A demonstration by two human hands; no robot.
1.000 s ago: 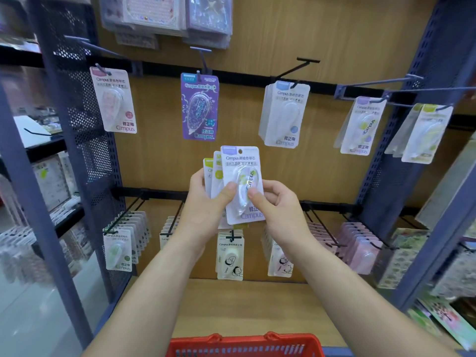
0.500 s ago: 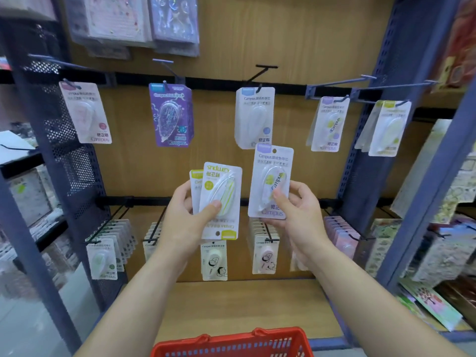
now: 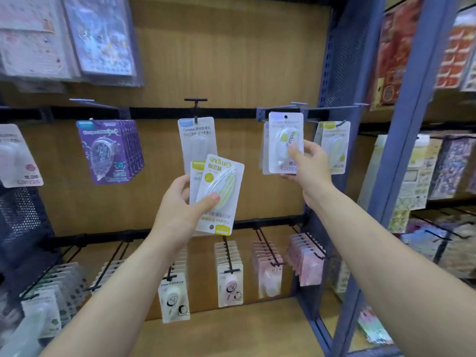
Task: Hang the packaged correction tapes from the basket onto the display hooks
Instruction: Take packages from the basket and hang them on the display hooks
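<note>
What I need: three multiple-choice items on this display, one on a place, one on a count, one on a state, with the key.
1. Where is the lilac-topped correction tape pack held by the right hand? A. in a basket B. at the upper-row hooks C. on the bottom shelf
2. How many packs does the left hand hold? A. one B. five C. two
3. How is the front pack in the left hand turned? A. upside down B. upright C. sideways
Key: 1 B, held up before a hanging pack there; 2 C, a second pack shows behind the front one; 3 A, its hang hole is at the bottom.
</note>
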